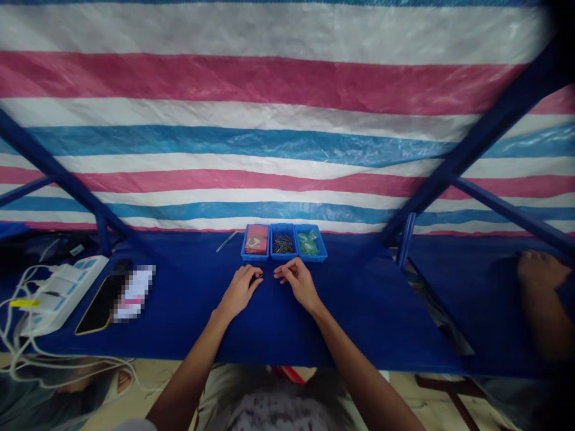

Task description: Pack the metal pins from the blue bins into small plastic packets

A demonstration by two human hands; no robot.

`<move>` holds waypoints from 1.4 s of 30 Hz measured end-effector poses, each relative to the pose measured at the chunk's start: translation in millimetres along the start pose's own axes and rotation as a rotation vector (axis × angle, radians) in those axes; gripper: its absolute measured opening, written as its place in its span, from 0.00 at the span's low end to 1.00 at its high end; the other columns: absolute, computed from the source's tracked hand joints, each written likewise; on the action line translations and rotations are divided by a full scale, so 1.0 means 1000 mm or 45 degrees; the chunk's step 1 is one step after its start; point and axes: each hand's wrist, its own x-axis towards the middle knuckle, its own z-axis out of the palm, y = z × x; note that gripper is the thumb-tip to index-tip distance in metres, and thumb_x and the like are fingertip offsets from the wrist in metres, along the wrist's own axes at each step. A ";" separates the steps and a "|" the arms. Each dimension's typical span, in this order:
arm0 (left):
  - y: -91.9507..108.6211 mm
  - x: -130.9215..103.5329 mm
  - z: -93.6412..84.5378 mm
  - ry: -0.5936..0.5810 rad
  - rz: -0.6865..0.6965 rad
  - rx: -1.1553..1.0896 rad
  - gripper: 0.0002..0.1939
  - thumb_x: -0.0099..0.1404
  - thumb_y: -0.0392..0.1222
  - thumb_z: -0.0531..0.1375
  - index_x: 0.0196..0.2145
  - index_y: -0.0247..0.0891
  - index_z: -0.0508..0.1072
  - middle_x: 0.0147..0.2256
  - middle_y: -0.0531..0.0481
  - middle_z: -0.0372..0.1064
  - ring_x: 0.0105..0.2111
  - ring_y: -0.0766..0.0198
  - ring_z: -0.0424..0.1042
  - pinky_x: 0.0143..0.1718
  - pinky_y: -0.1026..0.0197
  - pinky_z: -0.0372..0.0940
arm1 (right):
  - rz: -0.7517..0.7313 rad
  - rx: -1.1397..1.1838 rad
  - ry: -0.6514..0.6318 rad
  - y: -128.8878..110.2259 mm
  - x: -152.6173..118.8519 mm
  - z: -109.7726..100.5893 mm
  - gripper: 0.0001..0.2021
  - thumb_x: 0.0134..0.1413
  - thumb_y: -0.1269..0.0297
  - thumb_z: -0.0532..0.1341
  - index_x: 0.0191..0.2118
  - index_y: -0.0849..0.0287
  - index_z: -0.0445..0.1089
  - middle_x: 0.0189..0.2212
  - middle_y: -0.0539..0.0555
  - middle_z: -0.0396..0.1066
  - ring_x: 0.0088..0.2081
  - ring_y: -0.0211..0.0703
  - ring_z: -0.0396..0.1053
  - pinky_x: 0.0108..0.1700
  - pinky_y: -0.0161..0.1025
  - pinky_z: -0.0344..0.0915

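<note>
My left hand point(239, 289) is over the blue tabletop, thumb and fingers drawn together at a small dark thing too tiny to name. Facing it a short gap away, my right hand point(299, 284) pinches a small, thin thing I cannot make out between thumb and fingers. Just beyond both hands, three blue bins stand side by side. Red packets with small pale pieces fill the left bin point(243, 252). Many small, dark metal pins or screws point(283, 243) lie in the middle bin point(284, 257). Clear and green plastic bags point(309, 242) are in the right bin point(321, 254).
A pen point(227, 241) lies left of the bins. On the left are a phone point(95, 308), a blurred-out paper point(135, 293) and a white power strip point(67, 296) with cables. Blue metal posts point(406, 239) flank the table point(368, 317). Another person's arm point(545, 299) rests at right.
</note>
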 end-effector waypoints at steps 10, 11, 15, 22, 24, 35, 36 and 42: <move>-0.002 -0.002 -0.001 0.065 -0.051 -0.081 0.12 0.68 0.34 0.63 0.48 0.45 0.72 0.42 0.50 0.71 0.44 0.55 0.70 0.49 0.52 0.68 | -0.028 -0.009 0.130 -0.005 0.001 0.000 0.14 0.62 0.49 0.65 0.47 0.51 0.73 0.35 0.48 0.69 0.27 0.37 0.70 0.27 0.35 0.70; 0.000 -0.002 -0.002 0.059 -0.042 -0.073 0.14 0.67 0.32 0.63 0.48 0.45 0.72 0.42 0.50 0.72 0.45 0.55 0.70 0.50 0.52 0.68 | -0.036 -0.015 0.130 -0.005 0.001 -0.001 0.14 0.62 0.50 0.65 0.48 0.51 0.74 0.37 0.49 0.69 0.27 0.37 0.70 0.27 0.35 0.70; 0.002 -0.001 -0.004 0.055 -0.027 -0.058 0.19 0.63 0.26 0.60 0.48 0.44 0.72 0.41 0.50 0.72 0.45 0.56 0.70 0.50 0.53 0.68 | -0.017 0.002 0.121 -0.003 0.001 -0.003 0.15 0.60 0.53 0.67 0.50 0.51 0.75 0.39 0.50 0.68 0.29 0.38 0.71 0.28 0.35 0.71; -0.005 0.000 -0.002 0.047 -0.070 -0.137 0.13 0.72 0.32 0.58 0.51 0.44 0.73 0.43 0.49 0.72 0.43 0.56 0.69 0.48 0.54 0.68 | 0.031 -0.015 0.154 0.002 0.002 -0.004 0.15 0.59 0.48 0.68 0.40 0.55 0.73 0.29 0.47 0.69 0.25 0.38 0.68 0.25 0.35 0.68; -0.006 0.000 -0.001 0.037 -0.088 -0.146 0.11 0.73 0.34 0.59 0.50 0.44 0.73 0.43 0.49 0.73 0.43 0.56 0.69 0.48 0.54 0.67 | 0.043 -0.040 0.160 0.002 0.001 -0.003 0.16 0.61 0.47 0.66 0.39 0.55 0.72 0.25 0.46 0.67 0.23 0.38 0.66 0.25 0.34 0.66; -0.012 0.001 0.004 0.026 -0.082 -0.112 0.07 0.75 0.37 0.59 0.48 0.43 0.75 0.42 0.48 0.74 0.42 0.55 0.69 0.48 0.52 0.67 | 0.030 -0.047 0.145 -0.002 -0.001 -0.002 0.18 0.63 0.43 0.64 0.43 0.55 0.74 0.31 0.48 0.69 0.22 0.35 0.65 0.19 0.32 0.60; -0.012 0.001 0.003 0.026 -0.075 -0.109 0.07 0.75 0.37 0.59 0.48 0.43 0.75 0.43 0.48 0.74 0.43 0.55 0.69 0.48 0.52 0.67 | 0.027 -0.039 0.143 -0.001 -0.001 -0.002 0.18 0.62 0.44 0.64 0.44 0.54 0.73 0.32 0.49 0.70 0.22 0.35 0.66 0.19 0.32 0.61; -0.009 0.001 0.001 0.016 -0.029 -0.073 0.09 0.77 0.37 0.56 0.49 0.44 0.74 0.45 0.48 0.75 0.44 0.56 0.70 0.50 0.52 0.66 | 0.017 -0.006 0.189 0.003 0.001 -0.001 0.16 0.62 0.46 0.66 0.41 0.54 0.69 0.33 0.49 0.72 0.22 0.35 0.68 0.18 0.31 0.61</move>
